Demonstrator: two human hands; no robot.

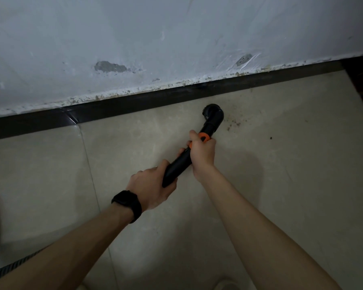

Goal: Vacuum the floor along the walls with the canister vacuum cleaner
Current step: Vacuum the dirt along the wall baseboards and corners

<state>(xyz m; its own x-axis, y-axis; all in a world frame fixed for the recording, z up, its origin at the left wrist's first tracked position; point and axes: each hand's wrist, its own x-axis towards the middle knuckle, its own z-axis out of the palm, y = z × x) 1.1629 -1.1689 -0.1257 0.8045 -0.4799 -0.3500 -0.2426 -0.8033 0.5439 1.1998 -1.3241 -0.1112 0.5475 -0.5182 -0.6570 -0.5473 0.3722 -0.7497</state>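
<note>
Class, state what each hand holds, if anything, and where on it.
The black vacuum wand: the left hand holds its rear end, the right hand holds it at the orange collar.

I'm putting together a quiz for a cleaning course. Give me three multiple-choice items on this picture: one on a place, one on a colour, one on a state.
1. Where is the brush nozzle?
A) down on the floor tile, close to the dark baseboard
B) up on the wall
C) lifted to chest height

2. What colour is the ring on the black wand?
A) blue
B) orange
C) white

3. How is the wand held?
A) by one hand only
B) lying loose
C) gripped by both hands

Answers:
1 A: the nozzle sits on the tile just short of the baseboard.
2 B: an orange ring shows beside the right hand.
3 C: the left hand grips the rear end, and the right hand grips nearer the nozzle.
</note>
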